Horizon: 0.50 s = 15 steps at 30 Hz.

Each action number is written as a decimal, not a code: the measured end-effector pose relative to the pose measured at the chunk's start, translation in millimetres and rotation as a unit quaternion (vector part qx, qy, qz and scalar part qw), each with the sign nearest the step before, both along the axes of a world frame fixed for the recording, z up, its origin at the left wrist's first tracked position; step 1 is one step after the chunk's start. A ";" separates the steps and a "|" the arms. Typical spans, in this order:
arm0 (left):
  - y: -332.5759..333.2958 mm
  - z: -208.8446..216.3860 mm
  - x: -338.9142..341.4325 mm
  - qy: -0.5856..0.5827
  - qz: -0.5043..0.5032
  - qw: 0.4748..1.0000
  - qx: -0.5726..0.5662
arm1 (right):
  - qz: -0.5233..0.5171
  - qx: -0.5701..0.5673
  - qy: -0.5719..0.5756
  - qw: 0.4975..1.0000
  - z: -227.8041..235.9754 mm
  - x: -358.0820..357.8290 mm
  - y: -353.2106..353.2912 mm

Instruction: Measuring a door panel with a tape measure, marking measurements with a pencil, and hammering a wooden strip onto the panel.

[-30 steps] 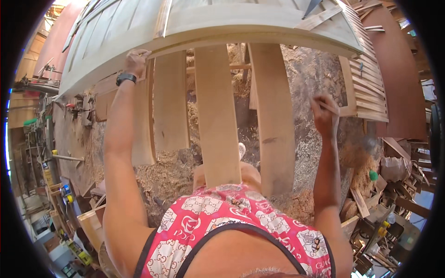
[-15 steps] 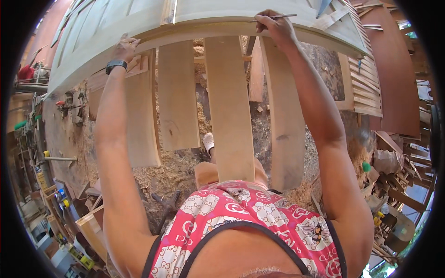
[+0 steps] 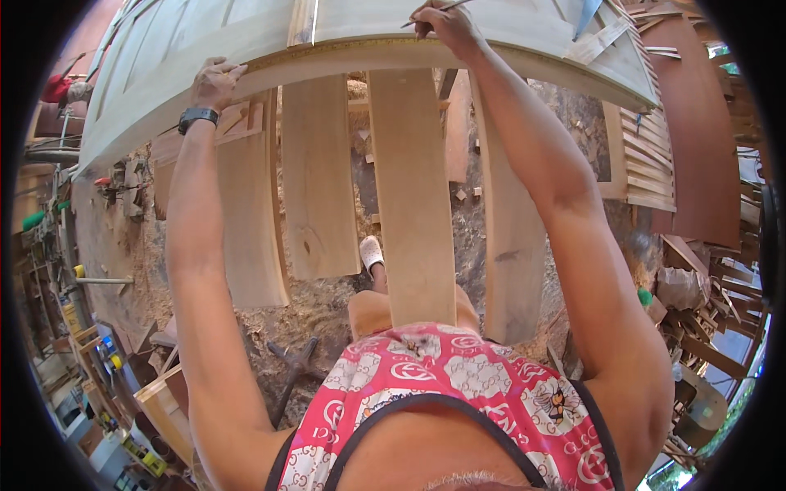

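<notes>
"Where was the pencil (image 3: 455, 6)?"
"Over the pale panelled door (image 3: 246, 37), pinched in the bent fingers of the right hand (image 3: 449, 26), farther left than half a second earlier."
"And the left hand (image 3: 215, 83)?"
"At the door's near edge, half curled; I couldn't tell whether it gripped the yellow measuring tape (image 3: 344, 47)."
"Nearer?"
"Long planks (image 3: 413, 180) reached toward the person."
</notes>
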<state>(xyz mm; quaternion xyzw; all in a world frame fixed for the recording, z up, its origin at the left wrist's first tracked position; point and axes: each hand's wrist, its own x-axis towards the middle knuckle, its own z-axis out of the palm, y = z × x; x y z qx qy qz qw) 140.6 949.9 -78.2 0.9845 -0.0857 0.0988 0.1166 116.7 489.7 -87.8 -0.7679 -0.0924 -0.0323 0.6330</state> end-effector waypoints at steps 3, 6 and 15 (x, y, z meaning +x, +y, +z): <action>-0.3 8.6 1.8 0.034 -0.005 0.999 -0.007 | -0.019 0.046 -0.005 0.999 -4.7 2.3 3.9; 0.6 17.7 7.8 0.057 -0.017 0.998 0.017 | -0.005 0.076 -0.007 0.997 -6.7 1.5 6.4; 0.3 23.5 11.8 0.112 -0.023 0.993 0.039 | -0.044 0.072 0.024 0.996 -15.0 9.3 15.2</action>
